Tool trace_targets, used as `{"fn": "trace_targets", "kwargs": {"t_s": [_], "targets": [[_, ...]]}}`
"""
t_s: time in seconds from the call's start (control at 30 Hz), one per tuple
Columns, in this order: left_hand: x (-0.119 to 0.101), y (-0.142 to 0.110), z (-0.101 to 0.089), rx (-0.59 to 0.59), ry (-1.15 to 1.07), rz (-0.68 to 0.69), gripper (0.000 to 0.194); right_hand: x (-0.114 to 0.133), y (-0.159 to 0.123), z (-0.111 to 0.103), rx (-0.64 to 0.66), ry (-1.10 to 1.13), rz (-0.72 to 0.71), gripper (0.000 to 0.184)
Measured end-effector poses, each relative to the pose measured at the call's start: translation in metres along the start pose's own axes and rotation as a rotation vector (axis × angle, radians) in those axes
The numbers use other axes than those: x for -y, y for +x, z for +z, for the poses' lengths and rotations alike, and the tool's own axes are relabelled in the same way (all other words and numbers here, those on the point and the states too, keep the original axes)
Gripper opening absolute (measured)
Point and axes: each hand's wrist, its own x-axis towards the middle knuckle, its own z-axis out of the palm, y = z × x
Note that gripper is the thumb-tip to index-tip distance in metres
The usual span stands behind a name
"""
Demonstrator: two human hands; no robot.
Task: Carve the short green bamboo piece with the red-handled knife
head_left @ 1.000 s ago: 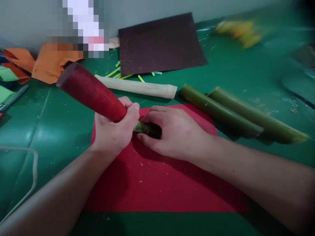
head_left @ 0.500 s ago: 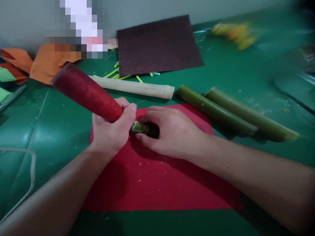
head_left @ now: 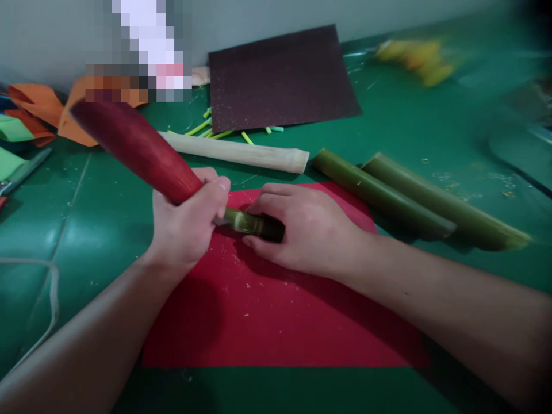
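Observation:
My left hand [head_left: 185,218] is closed around a tool with a thick red wooden handle [head_left: 138,152]. The handle slants up and to the left; a sliver of grey metal shows below my fist, against the left end of a short green bamboo piece [head_left: 250,224]. The kind of tool is hidden by my fingers. With fingers and thumb on either side, my right hand [head_left: 308,230] grips the bamboo piece's right part, over a red sheet [head_left: 276,322] dotted with pale shavings.
Behind my hands lies a peeled pale bamboo stick [head_left: 241,152]. Two green bamboo lengths [head_left: 388,190] rest to the right. Farther back are dark sandpaper-like sheet [head_left: 284,80], thin yellow-green strips and orange paper [head_left: 80,118]. A white cord [head_left: 54,293] runs along the left.
My left hand and the red-handled tool have drawn back left from the bamboo piece, baring more of its left end. My right hand keeps its grip. The whole view has shifted slightly.

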Motion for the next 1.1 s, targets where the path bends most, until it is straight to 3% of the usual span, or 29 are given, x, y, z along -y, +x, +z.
{"fn": "trace_targets", "kwargs": {"t_s": [0.13,0.27,0.5,0.67,0.83,1.1], "targets": [[0.002,0.005,-0.008,-0.034,-0.063,0.001,0.038,-0.011,0.0,0.001,-0.025,-0.062,-0.21,0.024],[-0.003,0.007,-0.01,0.105,-0.095,-0.078,0.037,-0.02,0.001,0.004,-0.056,-0.055,-0.343,0.026],[-0.007,0.006,-0.011,0.271,-0.166,-0.283,0.039,-0.021,0.002,0.0,-0.02,0.034,-0.337,0.028],[-0.007,-0.001,-0.007,0.271,-0.096,-0.295,0.039,-0.021,0.002,-0.006,0.015,-0.007,-0.346,0.048],[-0.01,-0.006,-0.002,0.331,-0.017,-0.27,0.035,-0.023,0.003,-0.004,0.067,0.014,-0.369,0.035],[-0.008,-0.007,-0.004,0.401,-0.037,-0.236,0.037,-0.025,0.003,-0.002,0.075,0.077,-0.47,0.033]]}}
